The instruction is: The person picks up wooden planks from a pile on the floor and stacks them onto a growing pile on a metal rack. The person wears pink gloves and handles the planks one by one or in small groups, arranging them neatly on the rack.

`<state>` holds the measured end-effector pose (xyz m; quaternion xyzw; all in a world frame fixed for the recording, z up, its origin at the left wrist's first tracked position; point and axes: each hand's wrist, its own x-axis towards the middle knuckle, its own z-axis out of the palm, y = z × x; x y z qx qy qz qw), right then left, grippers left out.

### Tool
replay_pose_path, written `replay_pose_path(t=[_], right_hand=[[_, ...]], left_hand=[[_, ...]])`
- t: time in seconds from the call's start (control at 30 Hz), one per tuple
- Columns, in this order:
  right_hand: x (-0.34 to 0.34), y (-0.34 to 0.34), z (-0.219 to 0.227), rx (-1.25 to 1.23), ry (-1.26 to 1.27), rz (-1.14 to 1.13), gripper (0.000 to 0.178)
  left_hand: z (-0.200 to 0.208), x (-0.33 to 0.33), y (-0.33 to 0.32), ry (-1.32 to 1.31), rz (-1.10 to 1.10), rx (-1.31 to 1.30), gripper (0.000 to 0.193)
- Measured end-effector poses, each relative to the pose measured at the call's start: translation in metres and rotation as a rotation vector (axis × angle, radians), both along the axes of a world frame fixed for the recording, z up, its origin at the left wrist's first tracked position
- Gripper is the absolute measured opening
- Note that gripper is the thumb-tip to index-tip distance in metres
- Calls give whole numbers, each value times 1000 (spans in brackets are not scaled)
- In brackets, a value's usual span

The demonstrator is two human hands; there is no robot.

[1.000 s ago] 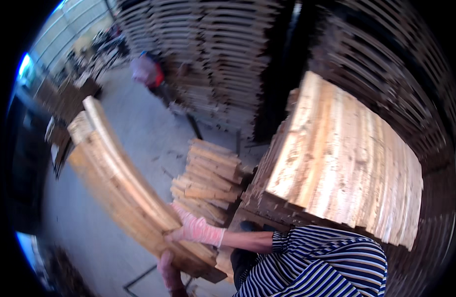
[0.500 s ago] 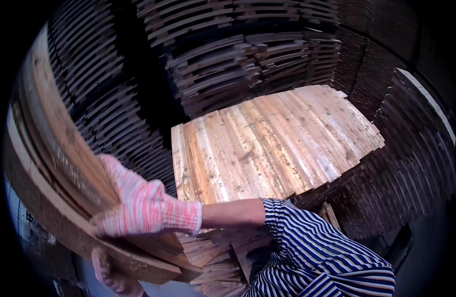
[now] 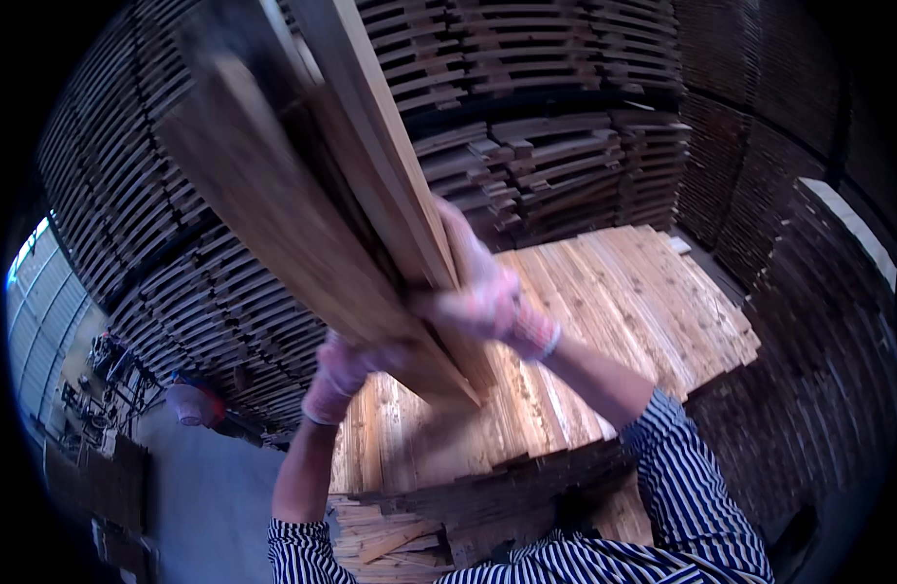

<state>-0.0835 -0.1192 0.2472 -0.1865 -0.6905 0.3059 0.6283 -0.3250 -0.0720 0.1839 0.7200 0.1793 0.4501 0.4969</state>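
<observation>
A bundle of several long wooden boards (image 3: 302, 209) slants up and away from me, its near end above a stack of planks (image 3: 604, 321). My left hand (image 3: 346, 375), in a pink and white knit glove, grips the left side of the bundle near its lower end. On the opposite side my right hand (image 3: 482, 297), gloved alike, is closed around the boards, thumb across them. Motion blurs both hands and the far ends of the boards. The stack's top is a layer of pale planks laid side by side.
Tall piles of spaced boards (image 3: 555, 156) rise behind the stack, and another dark pile (image 3: 808, 341) stands at the right. Loose wood pieces (image 3: 390, 540) lie below at the front. A grey floor (image 3: 205, 496) and a person in a pale hat (image 3: 185, 404) are at the left.
The boards have swung from the far left toward the middle, over the plank stack. Both hands moved right with them, and my left forearm has come into view.
</observation>
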Motion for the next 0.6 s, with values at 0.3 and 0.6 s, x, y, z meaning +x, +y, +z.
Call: replay_pose_path(t=[0.3, 0.6], right_hand=[[70, 50, -119, -223, 90, -98, 106], [213, -48, -85, -738, -265, -737, 114]], left_hand=[[-11, 102, 32, -20, -12, -132, 63], [-95, 252, 65, -405, -258, -571, 61]])
